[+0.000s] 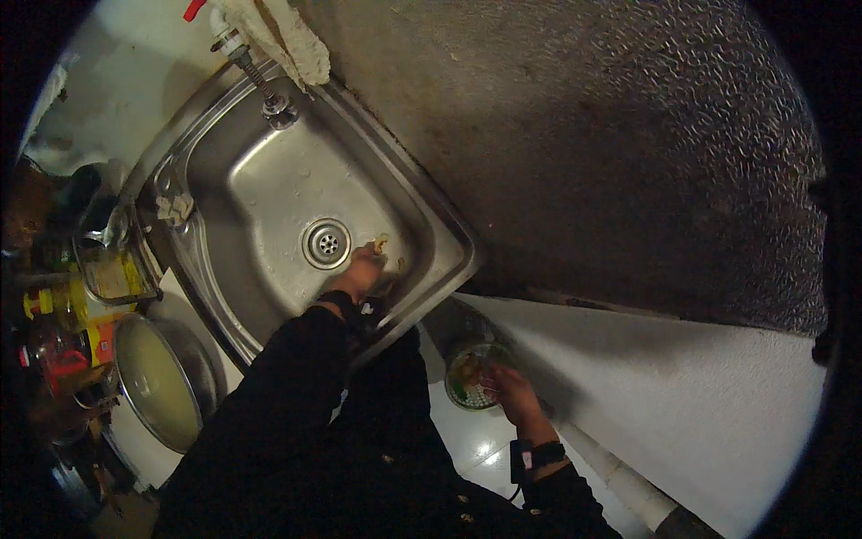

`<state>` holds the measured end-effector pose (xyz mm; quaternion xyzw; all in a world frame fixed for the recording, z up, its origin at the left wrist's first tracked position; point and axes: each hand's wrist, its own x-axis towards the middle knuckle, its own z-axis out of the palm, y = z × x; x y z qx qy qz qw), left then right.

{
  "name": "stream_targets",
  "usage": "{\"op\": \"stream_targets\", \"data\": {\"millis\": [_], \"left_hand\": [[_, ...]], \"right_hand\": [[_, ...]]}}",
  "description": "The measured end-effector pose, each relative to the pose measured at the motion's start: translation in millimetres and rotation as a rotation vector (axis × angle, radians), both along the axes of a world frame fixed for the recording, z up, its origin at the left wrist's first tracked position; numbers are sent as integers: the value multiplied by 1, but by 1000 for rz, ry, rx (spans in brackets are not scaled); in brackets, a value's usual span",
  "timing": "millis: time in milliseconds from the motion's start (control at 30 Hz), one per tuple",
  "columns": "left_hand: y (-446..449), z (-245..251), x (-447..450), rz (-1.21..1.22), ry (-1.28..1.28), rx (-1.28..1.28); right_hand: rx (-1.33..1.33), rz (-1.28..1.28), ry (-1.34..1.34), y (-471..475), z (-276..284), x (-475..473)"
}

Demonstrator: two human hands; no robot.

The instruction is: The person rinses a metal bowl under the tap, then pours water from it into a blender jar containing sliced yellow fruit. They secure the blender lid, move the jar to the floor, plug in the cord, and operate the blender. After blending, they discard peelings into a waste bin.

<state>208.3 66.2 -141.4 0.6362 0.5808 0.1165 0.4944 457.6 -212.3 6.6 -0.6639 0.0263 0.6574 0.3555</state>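
Observation:
My left hand point(363, 271) reaches into a stainless steel sink point(303, 162), just beside the drain strainer point(328, 244). Its fingertips are at a small yellowish-brown scrap point(381, 242); whether they pinch it is too blurred to tell. Another brown bit point(401, 261) lies on the basin floor nearby. Lower and to the right, my right hand point(513, 394) is over the rim of a round waste bin point(475, 404) on the floor, fingers apart. Green and brownish scraps point(465, 378) show inside the bin, partly hidden by that hand.
A faucet point(279, 111) with a cloth point(296, 47) hanging close by stands at the sink's far corner. Left of the sink are a metal bowl point(158, 384) and several bottles point(57, 337). A pale pipe point(606, 465) runs along the wall point(673, 377) at right.

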Motion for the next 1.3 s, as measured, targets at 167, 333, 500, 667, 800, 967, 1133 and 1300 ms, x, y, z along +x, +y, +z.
{"op": "stream_targets", "data": {"millis": [167, 333, 500, 667, 800, 967, 1133, 1300], "left_hand": [[8, -2, 3, -670, -101, 184], [59, 33, 5, -330, -269, -339], [73, 65, 17, -858, -118, 45], [42, 58, 24, -1041, 21, -233], [26, 58, -5, -956, -170, -290], [27, 52, -21, -501, -24, -670], [20, 43, -24, -1061, -258, -94], [11, 47, -5, -851, -81, -416]], "right_hand": [[21, 17, 43, -1, -4, 1], [6, 42, -3, -7, 3, 4], [-20, -11, 4, -23, 14, 2], [-52, 2, 29, -26, 17, -8], [-97, 16, 33, -19, 17, -16], [-18, -5, 29, -17, 18, -17], [29, -60, 79, -23, 18, -16], [-26, -86, 67, -31, 18, -18]]}}
